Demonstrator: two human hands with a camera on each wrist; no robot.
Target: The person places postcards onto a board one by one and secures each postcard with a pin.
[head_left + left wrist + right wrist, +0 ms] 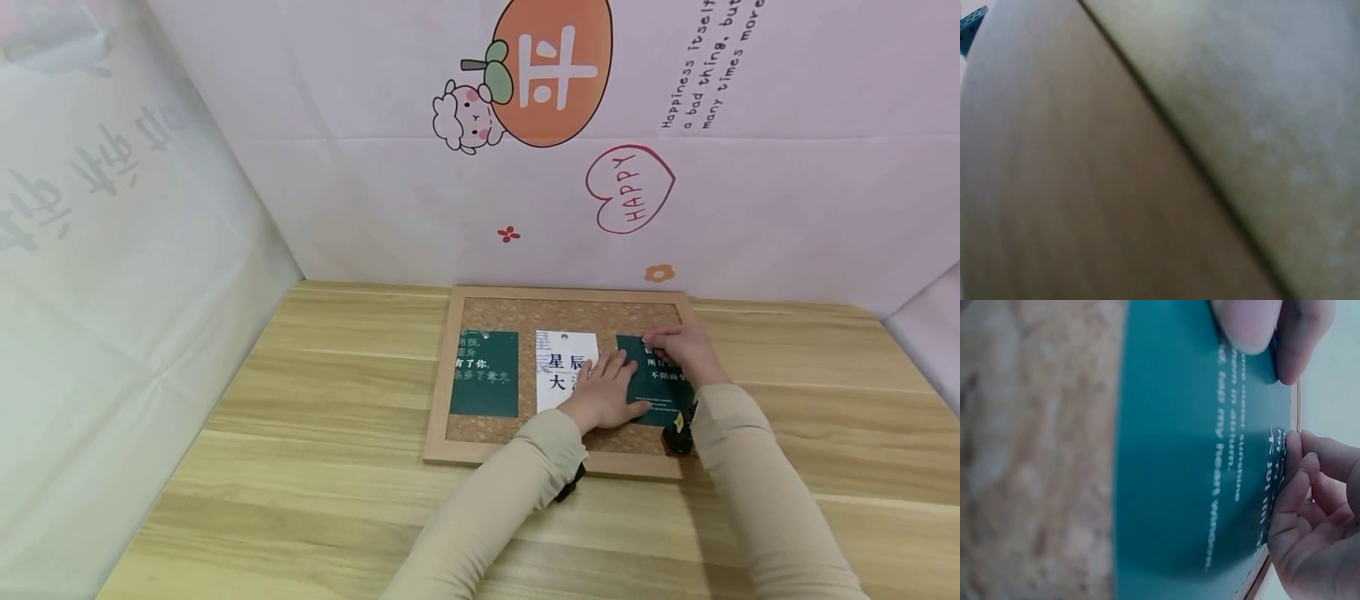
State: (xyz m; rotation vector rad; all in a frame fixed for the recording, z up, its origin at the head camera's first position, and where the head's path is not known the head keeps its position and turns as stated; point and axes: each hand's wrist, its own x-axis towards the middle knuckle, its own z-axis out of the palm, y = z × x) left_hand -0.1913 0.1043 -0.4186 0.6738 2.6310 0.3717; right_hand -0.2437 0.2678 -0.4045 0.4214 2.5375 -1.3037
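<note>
A dark green card (641, 387) with white lettering lies at the right of the wood-framed cork board (577, 310). My left hand (603, 396) rests with spread fingers across this card and the white card (551, 396) beside it. Thumb and fingertips of my right hand (686, 350) pinch together at the green card's top edge. In the right wrist view, that right hand (1319, 531) has curled fingers at the far end of the card (1166, 456); I cannot tell what small thing it pinches. Left-hand fingertips (1250, 328) press the card's near part.
Another green card (483, 396) lies on the board's left part, a small round spot at its top. Wooden tabletop (315, 417) surrounds the board. A printed white wall covering (375, 200) rises behind. A black device (678, 437) sits at my right wrist.
</note>
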